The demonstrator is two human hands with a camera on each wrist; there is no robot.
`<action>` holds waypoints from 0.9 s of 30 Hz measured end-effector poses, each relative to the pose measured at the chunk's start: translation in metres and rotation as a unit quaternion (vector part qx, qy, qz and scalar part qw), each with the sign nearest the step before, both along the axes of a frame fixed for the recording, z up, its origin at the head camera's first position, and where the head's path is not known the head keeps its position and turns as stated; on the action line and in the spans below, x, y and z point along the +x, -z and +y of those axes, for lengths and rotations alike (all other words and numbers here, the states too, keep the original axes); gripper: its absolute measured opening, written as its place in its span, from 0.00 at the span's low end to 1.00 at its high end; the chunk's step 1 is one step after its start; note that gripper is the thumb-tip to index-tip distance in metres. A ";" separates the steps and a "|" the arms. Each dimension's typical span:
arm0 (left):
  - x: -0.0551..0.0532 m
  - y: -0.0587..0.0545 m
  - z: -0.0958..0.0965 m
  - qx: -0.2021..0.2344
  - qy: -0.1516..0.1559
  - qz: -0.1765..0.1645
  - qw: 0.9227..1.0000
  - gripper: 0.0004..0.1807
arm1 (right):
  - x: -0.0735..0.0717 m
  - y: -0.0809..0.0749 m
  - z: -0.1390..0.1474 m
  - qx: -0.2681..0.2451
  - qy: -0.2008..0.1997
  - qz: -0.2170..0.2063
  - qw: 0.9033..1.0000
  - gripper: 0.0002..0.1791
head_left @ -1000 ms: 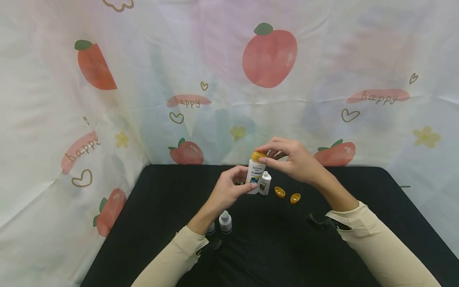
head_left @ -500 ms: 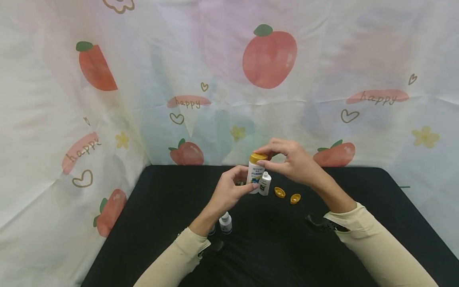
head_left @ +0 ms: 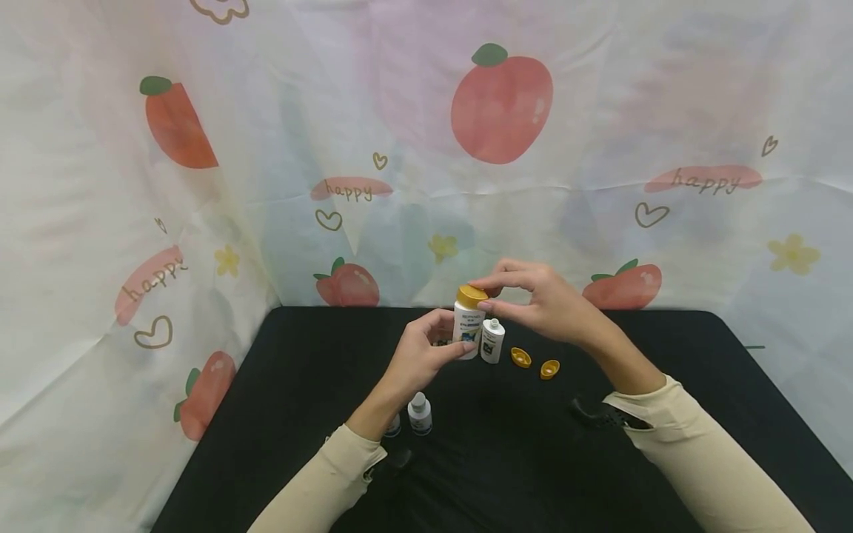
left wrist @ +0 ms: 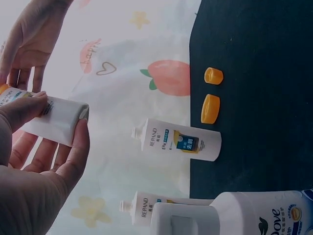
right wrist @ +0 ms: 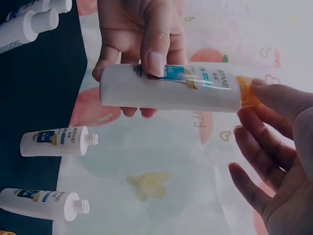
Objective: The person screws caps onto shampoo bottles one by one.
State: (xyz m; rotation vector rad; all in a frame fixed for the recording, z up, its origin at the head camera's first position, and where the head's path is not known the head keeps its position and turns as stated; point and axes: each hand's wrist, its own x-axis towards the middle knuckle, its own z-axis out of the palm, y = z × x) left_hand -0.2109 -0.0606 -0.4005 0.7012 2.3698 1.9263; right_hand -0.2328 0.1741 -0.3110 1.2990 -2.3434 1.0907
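Note:
Held just above the black table is a white shampoo bottle [head_left: 469, 320], lettered REPAND, with a yellow cap [head_left: 471, 297] on top. My left hand [head_left: 421, 349] grips the bottle's body, thumb across the front label and fingers behind. Thumb and fingers of my right hand [head_left: 543, 302] pinch the yellow cap; its other fingers hang loosely in the right wrist view. Beside the held bottle stands a capless white bottle [head_left: 492, 342] of the same kind. The right wrist view also shows a second capless bottle [right wrist: 57, 142], mostly hidden by my left hand in the head view.
Two loose yellow caps [head_left: 521, 357] [head_left: 549, 369] lie on the table [head_left: 533, 444] right of the standing bottle. Near my left forearm stand two white-capped bottles; the Dove bottle [head_left: 420, 414] shows, the other [head_left: 394, 426] is partly covered. A printed curtain [head_left: 400, 148] hangs behind.
The held bottle and its cap have shifted slightly left, opening a gap to the standing bottle. My right fingers stay on the cap; the loose caps and other bottles have not moved.

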 end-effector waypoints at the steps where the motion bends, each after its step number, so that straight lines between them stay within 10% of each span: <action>1: 0.000 0.000 0.000 0.000 0.001 -0.001 1.000 0.19 | -0.001 0.000 0.001 -0.002 0.000 -0.006 1.000 0.22; 27: 0.001 0.002 0.003 0.016 0.007 0.020 1.000 0.16 | -0.004 0.025 -0.008 -0.080 0.014 -0.097 0.992 0.22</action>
